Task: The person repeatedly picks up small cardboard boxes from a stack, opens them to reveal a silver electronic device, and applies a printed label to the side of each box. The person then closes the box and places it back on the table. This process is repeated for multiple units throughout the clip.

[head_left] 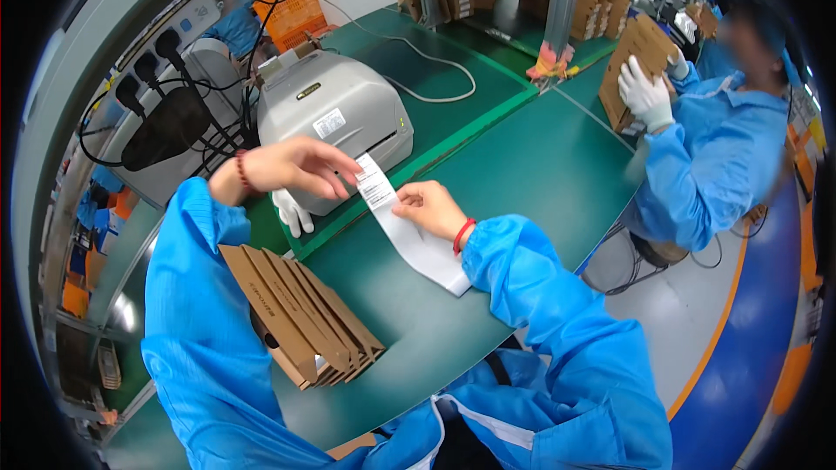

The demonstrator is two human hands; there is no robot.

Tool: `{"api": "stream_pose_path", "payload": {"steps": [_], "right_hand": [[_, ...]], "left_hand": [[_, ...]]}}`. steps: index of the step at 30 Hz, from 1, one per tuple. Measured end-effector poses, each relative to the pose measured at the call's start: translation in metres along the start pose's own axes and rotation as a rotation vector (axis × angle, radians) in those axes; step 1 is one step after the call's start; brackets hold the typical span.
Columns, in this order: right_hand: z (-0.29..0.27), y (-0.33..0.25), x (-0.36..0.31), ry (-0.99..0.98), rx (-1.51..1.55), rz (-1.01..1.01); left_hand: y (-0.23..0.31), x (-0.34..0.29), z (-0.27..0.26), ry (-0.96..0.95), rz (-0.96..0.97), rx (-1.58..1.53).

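A long white strip of printed labels (376, 187) runs from the front of the grey label printer (326, 104) and curves down across the green tabletop. My right hand (433, 211) is closed on the strip's right edge, thumb and fingers pinched just below the printed section. Close to the printer's outlet, my left hand (300, 167) has its fingers stretched out and apart. Its fingertips reach the strip's upper left edge; whether they touch it I cannot tell. Below my left forearm, a row of flat brown cardboard boxes (300, 309) leans together on the table.
A white glove (292, 211) lies by the printer's near corner. At the right, a co-worker (710, 157) in blue with white gloves holds a brown cardboard piece (636, 65). Black plugs and cables (170, 78) hang at the left. A metal post (562, 13) stands at the far edge.
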State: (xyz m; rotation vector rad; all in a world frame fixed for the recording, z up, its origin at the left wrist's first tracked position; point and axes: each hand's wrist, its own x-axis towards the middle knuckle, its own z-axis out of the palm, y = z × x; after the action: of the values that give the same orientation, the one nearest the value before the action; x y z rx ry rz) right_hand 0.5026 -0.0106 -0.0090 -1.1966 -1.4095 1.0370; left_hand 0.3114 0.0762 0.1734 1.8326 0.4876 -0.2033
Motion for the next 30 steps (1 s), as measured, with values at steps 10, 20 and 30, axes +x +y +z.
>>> {"api": "stream_pose_path", "payload": {"steps": [10, 20, 30], "right_hand": [[-0.024, -0.029, 0.002, 0.072, -0.148, -0.048], [-0.004, -0.029, -0.009, 0.026, 0.191, 0.063], [-0.032, -0.024, -0.066, 0.107, 0.263, 0.204]], "left_hand": [[-0.017, 0.070, 0.029, 0.191, 0.321, 0.819], [-0.031, 0.065, 0.035, 0.251, 0.245, 1.087], [-0.031, 0.033, 0.031, 0.336, 0.258, 0.762]]}}
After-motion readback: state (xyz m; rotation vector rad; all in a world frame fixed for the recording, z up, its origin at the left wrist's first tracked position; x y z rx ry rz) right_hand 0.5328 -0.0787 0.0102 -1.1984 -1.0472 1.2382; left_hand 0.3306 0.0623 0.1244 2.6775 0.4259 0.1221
